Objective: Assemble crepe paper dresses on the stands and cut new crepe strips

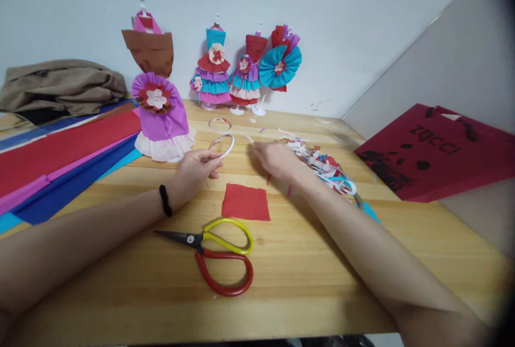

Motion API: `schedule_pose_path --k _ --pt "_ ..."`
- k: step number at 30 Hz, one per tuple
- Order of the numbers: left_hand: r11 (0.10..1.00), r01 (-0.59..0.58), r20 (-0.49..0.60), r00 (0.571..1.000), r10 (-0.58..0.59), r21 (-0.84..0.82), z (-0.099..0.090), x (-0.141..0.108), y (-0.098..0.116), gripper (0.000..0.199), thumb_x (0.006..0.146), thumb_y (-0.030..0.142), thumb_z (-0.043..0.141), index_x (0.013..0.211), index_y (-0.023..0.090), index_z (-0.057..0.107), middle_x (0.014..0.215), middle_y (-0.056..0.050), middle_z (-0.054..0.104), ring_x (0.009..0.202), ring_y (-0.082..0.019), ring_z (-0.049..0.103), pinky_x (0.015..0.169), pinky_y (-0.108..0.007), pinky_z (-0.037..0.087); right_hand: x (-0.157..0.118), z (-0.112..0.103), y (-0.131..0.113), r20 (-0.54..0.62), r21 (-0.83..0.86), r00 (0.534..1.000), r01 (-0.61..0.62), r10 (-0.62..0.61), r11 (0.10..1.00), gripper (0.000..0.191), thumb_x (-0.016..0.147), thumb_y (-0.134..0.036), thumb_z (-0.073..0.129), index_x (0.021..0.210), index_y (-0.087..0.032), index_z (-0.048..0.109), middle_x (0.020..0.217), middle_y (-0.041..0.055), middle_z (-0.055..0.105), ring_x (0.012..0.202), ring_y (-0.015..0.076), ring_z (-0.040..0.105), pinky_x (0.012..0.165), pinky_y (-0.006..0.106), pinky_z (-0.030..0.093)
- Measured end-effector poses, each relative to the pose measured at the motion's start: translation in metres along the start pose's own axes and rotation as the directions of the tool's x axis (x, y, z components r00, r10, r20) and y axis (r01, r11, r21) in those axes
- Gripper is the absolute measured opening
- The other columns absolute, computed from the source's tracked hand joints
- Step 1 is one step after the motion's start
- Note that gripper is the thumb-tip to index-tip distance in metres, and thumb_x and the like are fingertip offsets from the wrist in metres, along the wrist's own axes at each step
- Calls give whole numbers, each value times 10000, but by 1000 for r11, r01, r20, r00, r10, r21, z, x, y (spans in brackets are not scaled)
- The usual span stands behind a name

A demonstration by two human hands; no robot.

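My left hand (197, 171) is closed around the lower edge of a thin white ring (228, 146), which looks like a narrow roll of tape. To its right, my right hand (276, 159) is slightly blurred, with fingers pinched together. A small white strip (249, 138) sticks out at its fingertips. Between and below the hands a red square of crepe paper (245, 202) lies flat on the table. Nearer to me rest scissors (225, 245) with one yellow and one red handle, blades pointing left.
Several small dress stands in crepe-paper outfits (213, 76) line the wall; the nearest wears a purple skirt (161, 116). Long coloured paper strips (68, 164) and brown cloth (64, 87) lie left. A second ring (220, 124), a scrap pile (322, 162) and a red bag (434, 154) are beyond my hands.
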State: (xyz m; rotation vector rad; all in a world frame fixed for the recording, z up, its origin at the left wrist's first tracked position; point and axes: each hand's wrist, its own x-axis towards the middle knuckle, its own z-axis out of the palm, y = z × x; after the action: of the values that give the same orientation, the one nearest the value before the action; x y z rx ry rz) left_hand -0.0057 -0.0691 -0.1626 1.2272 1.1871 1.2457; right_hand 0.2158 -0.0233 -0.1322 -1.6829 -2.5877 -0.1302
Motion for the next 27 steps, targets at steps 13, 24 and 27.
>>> schedule_pose_path --k 13,24,27 --pt "999 41 -21 999 -41 24 3 -2 6 89 684 146 704 763 111 721 635 9 663 480 -66 571 487 -181 493 -4 -25 15 199 247 980 -35 -16 968 292 753 -53 505 821 -162 767 797 73 754 742 199 674 716 275 460" --pt "1000 3 30 1000 -3 14 2 -3 3 116 681 133 707 791 119 739 648 11 657 510 -69 569 508 -186 509 -10 -32 -1 -226 365 974 59 27 929 364 866 -170 494 1170 -156 692 1208 146 693 863 225 675 817 358 511" --pt "999 4 49 999 -6 40 1 -3 2 92 695 136 701 779 124 737 650 11 656 503 -70 573 519 -191 517 -13 -26 -16 -310 423 937 287 -160 860 464 849 -128 470 1278 -196 634 1313 107 647 911 208 680 856 361 533"
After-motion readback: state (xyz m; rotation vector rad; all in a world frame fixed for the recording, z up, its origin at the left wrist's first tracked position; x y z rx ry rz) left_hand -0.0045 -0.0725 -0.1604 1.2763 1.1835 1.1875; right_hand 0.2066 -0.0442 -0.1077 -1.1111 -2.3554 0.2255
